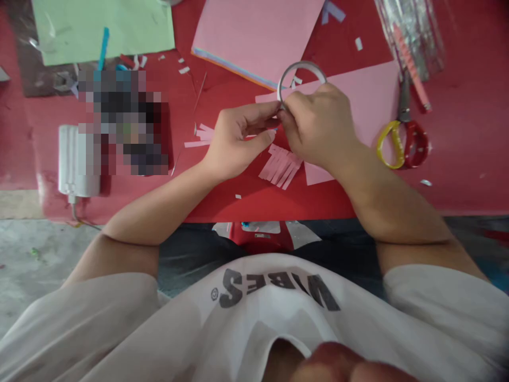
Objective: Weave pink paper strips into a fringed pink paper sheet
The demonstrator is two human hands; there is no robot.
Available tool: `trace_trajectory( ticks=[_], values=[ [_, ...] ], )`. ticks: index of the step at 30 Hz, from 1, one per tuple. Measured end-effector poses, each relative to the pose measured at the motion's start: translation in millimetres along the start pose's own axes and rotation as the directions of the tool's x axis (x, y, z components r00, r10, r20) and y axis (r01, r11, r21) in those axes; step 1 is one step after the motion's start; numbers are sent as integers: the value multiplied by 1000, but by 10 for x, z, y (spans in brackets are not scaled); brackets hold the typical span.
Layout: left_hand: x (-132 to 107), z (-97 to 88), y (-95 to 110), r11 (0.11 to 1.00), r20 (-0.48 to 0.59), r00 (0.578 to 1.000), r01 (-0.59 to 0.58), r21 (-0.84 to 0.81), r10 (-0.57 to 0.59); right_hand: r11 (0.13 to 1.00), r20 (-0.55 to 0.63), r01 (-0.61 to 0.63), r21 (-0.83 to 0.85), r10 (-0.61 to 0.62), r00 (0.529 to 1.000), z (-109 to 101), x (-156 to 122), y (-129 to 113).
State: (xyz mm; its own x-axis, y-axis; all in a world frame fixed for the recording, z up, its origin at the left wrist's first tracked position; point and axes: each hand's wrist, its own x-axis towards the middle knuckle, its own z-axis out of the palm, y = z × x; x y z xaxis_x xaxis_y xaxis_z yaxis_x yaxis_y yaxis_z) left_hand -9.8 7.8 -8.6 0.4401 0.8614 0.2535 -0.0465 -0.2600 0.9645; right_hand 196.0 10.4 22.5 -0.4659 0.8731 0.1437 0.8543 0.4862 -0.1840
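Observation:
A narrow grey paper ring (301,69) stands up above my hands, its lower part hidden by my fingers. My left hand (238,140) pinches the ring from the left with thumb and fingers. My right hand (318,124) grips it from the right, and the two sets of fingertips nearly meet. Under my hands lies a fringed piece of pink paper (280,167), and a pink sheet (358,90) lies beneath my right hand. Thin pink paper strips (201,135) lie just left of my left hand.
Scissors with yellow and red handles (403,143) lie right of the pink sheet, beside a silver packet (413,32). A stack of pink paper (254,37) and a green sheet (99,32) lie on the red table (469,132). A white electrical device (73,159) stands left.

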Motion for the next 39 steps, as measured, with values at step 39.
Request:
trace_trajectory(
  ticks=[39],
  values=[
    [98, -246, 170, 765, -79, 983, 177, 619, -164, 942, -108, -333, -37, 327, 939, 63, 152, 560]
  ],
)
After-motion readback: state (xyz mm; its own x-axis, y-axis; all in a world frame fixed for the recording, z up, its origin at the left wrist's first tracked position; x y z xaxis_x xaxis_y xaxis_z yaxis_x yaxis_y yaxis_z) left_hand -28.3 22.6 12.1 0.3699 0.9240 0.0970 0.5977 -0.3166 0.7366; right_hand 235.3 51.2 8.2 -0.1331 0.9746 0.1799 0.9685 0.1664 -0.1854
